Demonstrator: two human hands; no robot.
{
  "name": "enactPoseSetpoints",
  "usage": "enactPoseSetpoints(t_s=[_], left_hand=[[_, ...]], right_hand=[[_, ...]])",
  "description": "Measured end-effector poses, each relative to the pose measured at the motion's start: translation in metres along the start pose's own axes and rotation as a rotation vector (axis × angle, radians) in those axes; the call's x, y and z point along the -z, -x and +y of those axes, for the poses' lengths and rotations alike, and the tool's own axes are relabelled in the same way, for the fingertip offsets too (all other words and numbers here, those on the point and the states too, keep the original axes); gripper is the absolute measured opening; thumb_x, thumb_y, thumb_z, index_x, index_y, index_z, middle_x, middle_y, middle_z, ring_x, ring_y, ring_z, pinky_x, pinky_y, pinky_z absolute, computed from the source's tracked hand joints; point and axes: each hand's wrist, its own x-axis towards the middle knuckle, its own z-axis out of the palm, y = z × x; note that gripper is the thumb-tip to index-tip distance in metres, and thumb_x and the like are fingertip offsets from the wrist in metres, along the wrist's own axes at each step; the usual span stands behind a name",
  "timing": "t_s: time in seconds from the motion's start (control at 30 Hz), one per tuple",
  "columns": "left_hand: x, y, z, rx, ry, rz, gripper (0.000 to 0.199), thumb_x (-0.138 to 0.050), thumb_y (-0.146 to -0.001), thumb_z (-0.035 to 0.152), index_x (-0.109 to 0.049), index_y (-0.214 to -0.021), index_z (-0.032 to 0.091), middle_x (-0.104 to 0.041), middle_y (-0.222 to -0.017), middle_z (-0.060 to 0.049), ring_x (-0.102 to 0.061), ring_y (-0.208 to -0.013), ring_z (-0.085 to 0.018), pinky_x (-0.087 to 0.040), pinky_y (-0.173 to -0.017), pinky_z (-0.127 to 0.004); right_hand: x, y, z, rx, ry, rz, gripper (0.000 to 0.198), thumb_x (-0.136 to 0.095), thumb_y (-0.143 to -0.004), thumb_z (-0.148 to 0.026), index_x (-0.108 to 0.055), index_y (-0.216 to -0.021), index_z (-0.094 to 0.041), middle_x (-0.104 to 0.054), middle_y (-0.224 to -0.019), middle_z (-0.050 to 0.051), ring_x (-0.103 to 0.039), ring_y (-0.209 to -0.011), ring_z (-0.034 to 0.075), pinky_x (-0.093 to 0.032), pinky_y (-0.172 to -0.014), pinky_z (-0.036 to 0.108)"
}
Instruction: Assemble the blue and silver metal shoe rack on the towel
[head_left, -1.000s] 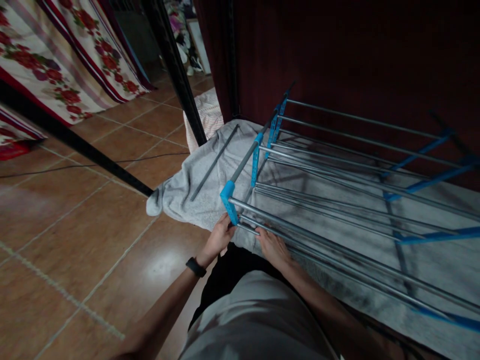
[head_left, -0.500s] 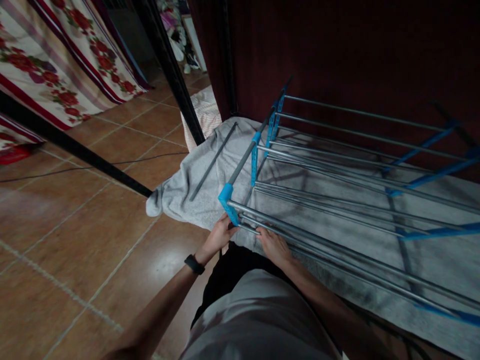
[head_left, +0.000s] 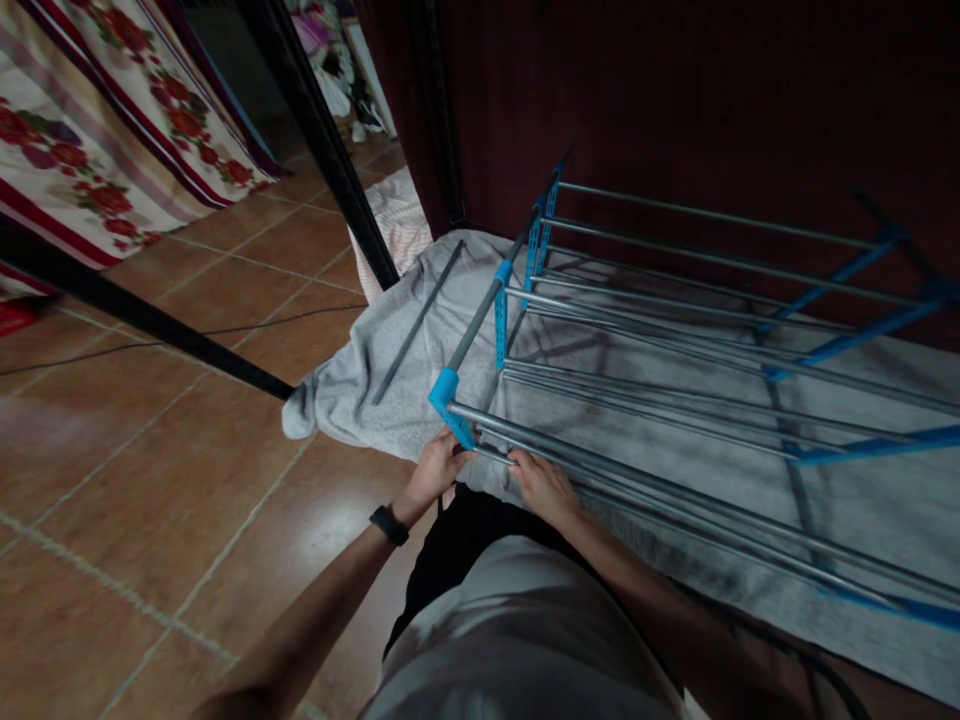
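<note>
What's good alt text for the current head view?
A person's left hand is at a blue corner bracket of a metal rack, right hand on a thin rod there. The rack and a loose grey rod rest on a grey blanket.

Your left hand point(head_left: 437, 465) grasps the lower end of a blue corner bracket point(head_left: 460, 428) on the metal rack point(head_left: 675, 490), and your right hand point(head_left: 544, 487) holds the thin rod point(head_left: 493, 455) just beside it (that dark band point(head_left: 389, 525) sits on your left wrist). Beneath lies a grey blanket point(head_left: 352, 400), with a separate grey tube point(head_left: 418, 323) flat upon it.
</note>
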Motion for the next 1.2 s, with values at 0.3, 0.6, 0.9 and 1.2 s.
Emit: enactPoseSetpoints(t_s=[0.3,0.6,0.9,1.2], left_hand=[[0.007,-0.008,0.004,-0.02,0.086,-0.065,0.028,-0.068,-0.078,0.042,-0.069,-0.09,0.017,-0.07,-0.102,-0.01,-0.064,-0.099,-0.026,-0.05,-0.093,-0.042],[0.012,-0.019,0.023,0.09,0.272,-0.083,0.05,-0.07,-0.073,0.056,-0.067,-0.105,0.017,-0.071,-0.109,-0.01,-0.064,-0.107,-0.029,-0.046,-0.101,-0.047],[0.007,-0.023,0.029,0.083,0.31,0.017,0.046,-0.077,-0.065,0.056,-0.066,-0.093,0.021,-0.072,-0.092,-0.003,-0.068,-0.088,-0.025,-0.057,-0.082,-0.035],[0.003,-0.025,0.03,0.042,0.34,0.044,0.031,-0.071,-0.071,0.041,-0.062,-0.09,0.019,-0.069,-0.087,-0.004,-0.065,-0.079,-0.021,-0.055,-0.074,-0.033]], right_hand=[[-0.001,0.005,-0.001,0.103,0.059,0.048,0.041,-0.035,-0.101,-0.032,-0.045,-0.141,-0.027,-0.061,-0.133,0.003,-0.058,-0.12,0.019,-0.045,-0.102,0.032],[0.003,0.014,0.0,0.278,0.049,0.205,0.037,-0.042,-0.099,-0.025,-0.05,-0.134,-0.023,-0.054,-0.14,0.003,-0.056,-0.117,0.016,-0.046,-0.1,0.028],[0.032,0.032,-0.027,0.363,0.218,0.403,0.031,-0.041,-0.099,-0.02,-0.051,-0.127,-0.017,-0.057,-0.128,0.008,-0.051,-0.114,0.018,-0.042,-0.103,0.034],[0.037,-0.017,-0.052,0.262,0.174,0.275,0.038,-0.039,-0.097,-0.02,-0.042,-0.134,-0.019,-0.057,-0.128,0.011,-0.06,-0.107,0.023,-0.052,-0.087,0.039]])
